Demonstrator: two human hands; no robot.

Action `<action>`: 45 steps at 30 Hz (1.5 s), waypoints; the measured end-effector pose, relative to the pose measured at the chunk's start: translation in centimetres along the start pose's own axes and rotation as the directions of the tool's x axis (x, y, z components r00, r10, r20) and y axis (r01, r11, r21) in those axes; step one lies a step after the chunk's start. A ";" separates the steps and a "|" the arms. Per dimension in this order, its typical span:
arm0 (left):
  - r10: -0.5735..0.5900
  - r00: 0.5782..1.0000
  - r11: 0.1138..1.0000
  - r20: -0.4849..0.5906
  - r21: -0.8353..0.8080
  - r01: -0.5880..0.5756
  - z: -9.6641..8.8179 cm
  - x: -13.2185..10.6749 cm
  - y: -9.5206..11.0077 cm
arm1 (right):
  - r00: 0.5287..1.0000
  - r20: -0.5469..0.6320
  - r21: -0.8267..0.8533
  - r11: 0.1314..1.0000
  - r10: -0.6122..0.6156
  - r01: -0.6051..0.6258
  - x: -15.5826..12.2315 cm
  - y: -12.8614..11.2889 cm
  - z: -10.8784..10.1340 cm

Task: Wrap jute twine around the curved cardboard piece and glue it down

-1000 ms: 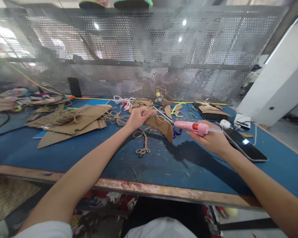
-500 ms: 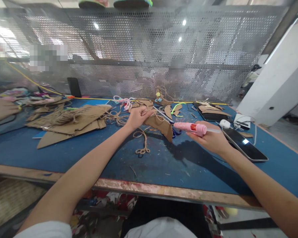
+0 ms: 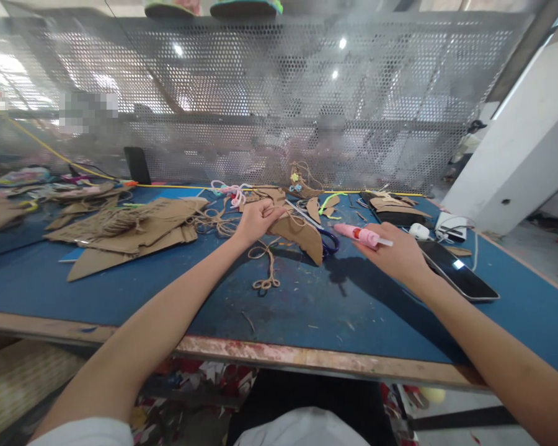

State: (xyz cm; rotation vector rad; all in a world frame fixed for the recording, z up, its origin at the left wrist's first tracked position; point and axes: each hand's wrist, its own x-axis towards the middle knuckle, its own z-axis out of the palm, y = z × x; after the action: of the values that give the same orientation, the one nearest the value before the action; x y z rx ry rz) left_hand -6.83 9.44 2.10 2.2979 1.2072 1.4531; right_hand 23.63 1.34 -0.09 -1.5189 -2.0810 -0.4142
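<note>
My left hand (image 3: 256,223) is closed on one end of a curved brown cardboard piece (image 3: 303,239), fingers pinched together, with thin twine lying along its top. In my right hand (image 3: 397,254) is a pink hot glue gun (image 3: 363,235), a pale glue stick (image 3: 385,242) poking out of its back end. The gun's nozzle points left and is apart from the cardboard. Dark blue-handled scissors (image 3: 330,243) lie behind the cardboard's right end. Below my left hand, a looped length of twine (image 3: 267,283) rests on the blue tabletop (image 3: 288,319).
Stacked cardboard pieces (image 3: 167,217) with a twine bundle (image 3: 123,222) lie at left. Pink fuzzy stems (image 3: 235,192) and a twine-wrapped crescent with flowers (image 3: 302,181) stand behind. A phone (image 3: 460,267) and white charger (image 3: 419,231) lie right. A perforated metal screen (image 3: 242,93) borders the back.
My right hand has drawn the glue gun slightly right and away from the cardboard, tilting it downward at the back. My left hand and the cardboard stay nearly in place.
</note>
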 end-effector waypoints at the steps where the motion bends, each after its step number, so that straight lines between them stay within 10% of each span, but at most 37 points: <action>1: -0.010 1.000 1.000 0.004 -0.006 0.010 0.1 0.0 0.1 | 1.000 -0.002 -0.043 0.999 -0.007 0.007 0.1 0.5 0.2; 7: -0.177 0.984 0.976 0.027 -0.124 0.179 1.7 -0.6 1.0 | 0.995 0.081 -0.208 0.977 0.066 -0.048 0.4 4.2 2.9; 13: -0.363 0.932 0.885 -0.018 -0.320 0.339 3.3 -1.4 1.1 | 0.990 0.023 0.269 0.953 0.136 -0.137 0.8 2.3 2.0; 20: -0.442 0.887 0.825 -0.135 -0.449 0.343 4.0 -2.3 2.8 | 0.918 0.221 0.603 0.693 0.331 -0.395 0.5 -4.2 2.4; 26: -0.492 0.869 0.734 -0.040 -0.556 0.390 3.9 -2.3 3.6 | 0.833 0.459 0.793 0.280 0.308 -0.541 1.1 -3.9 3.8; 29: -0.348 0.937 0.815 -0.007 -0.497 0.299 3.9 -2.4 3.9 | 0.833 0.424 0.844 0.179 0.357 -0.506 1.5 -3.2 3.6; 33: 0.126 0.992 0.991 -0.011 -0.035 -0.126 3.6 -3.3 5.0 | 0.835 0.401 0.894 0.039 0.377 -0.447 1.6 -3.0 3.0; 35: 0.433 0.897 0.880 0.091 0.170 -0.443 3.2 -3.8 5.5 | 0.842 0.388 0.912 -0.022 0.374 -0.410 1.6 -3.2 2.8; 38: 0.833 0.507 0.434 0.220 0.308 -0.847 2.3 -4.1 5.9 | 0.859 0.387 0.922 -0.136 0.335 -0.363 1.7 -3.3 2.7; 40: 0.910 0.374 0.286 0.182 0.380 -0.880 1.8 -4.0 5.8 | 0.877 0.381 0.923 -0.185 0.293 -0.339 1.7 -3.4 2.8; 45: 0.633 0.769 0.740 -0.084 0.355 -0.571 1.5 -3.0 5.7 | 0.957 0.262 0.963 0.036 0.128 -0.269 1.4 -3.4 3.4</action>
State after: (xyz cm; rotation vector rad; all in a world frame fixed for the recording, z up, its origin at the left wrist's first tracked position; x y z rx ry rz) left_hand -3.10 3.92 2.29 3.0283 0.7846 1.8415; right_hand 19.35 3.14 -1.86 -0.8004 -1.4014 1.1323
